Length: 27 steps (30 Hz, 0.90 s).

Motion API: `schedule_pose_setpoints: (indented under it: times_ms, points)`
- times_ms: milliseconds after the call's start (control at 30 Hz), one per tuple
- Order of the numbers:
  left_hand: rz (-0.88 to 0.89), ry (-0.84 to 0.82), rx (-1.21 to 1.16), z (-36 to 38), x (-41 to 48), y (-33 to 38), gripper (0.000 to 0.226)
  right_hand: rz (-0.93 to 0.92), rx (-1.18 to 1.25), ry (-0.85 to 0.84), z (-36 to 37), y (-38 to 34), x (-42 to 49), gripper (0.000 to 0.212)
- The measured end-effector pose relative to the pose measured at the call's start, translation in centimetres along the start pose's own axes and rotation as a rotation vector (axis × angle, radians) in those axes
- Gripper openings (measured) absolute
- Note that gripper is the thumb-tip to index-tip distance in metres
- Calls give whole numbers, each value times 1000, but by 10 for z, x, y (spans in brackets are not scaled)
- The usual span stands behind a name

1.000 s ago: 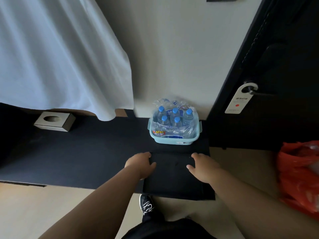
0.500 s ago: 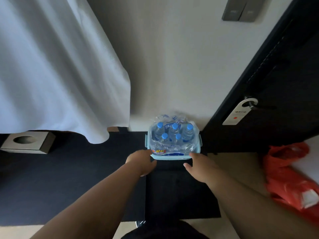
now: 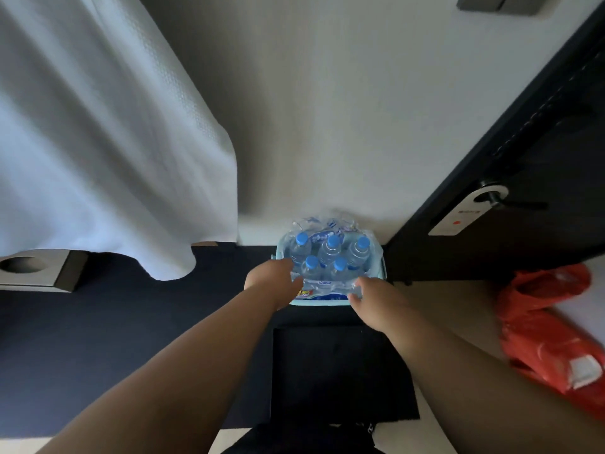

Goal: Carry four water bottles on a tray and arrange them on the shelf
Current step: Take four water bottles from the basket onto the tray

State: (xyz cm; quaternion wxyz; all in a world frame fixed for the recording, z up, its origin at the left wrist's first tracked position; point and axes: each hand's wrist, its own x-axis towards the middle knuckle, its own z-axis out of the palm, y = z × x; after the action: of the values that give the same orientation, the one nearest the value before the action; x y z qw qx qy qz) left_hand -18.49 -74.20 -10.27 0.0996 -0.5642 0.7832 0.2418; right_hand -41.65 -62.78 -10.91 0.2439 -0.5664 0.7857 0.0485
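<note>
Several clear water bottles (image 3: 330,253) with blue caps stand shrink-wrapped together inside a light blue tub (image 3: 381,264) against the wall. My left hand (image 3: 271,280) is at the pack's front left, its fingers spread against the plastic wrap. At the front right of the pack, the fingertips of my right hand (image 3: 376,299) touch the wrap. Neither hand has closed around a bottle. A flat black tray (image 3: 340,371) lies on the dark counter (image 3: 131,339) just in front of the tub, below my hands and with nothing on it.
A white cloth (image 3: 98,142) hangs at the left over the counter, beside a metal tissue box (image 3: 36,270). At the right is a dark door (image 3: 540,158) with a tag on its handle (image 3: 465,211). A red plastic bag (image 3: 553,329) lies low on the right.
Both hands have let go of the black tray and moved forward to the wrapped bottle pack. My view has moved closer and tilted up towards the wall.
</note>
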Motion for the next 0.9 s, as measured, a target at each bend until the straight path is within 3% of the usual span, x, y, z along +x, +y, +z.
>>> schedule_pose_setpoints:
  times_ms: [167,433,900]
  points:
    - [-15,21,-9,-2,22,13,30,-26,56,12,-8,-13,37,51]
    - [0,79,66,30,54,32,33,-41,35,-12,2,-27,79,36]
    - [-20,69,51,45,66,49,25,-42,59,80,21,-21,87,30]
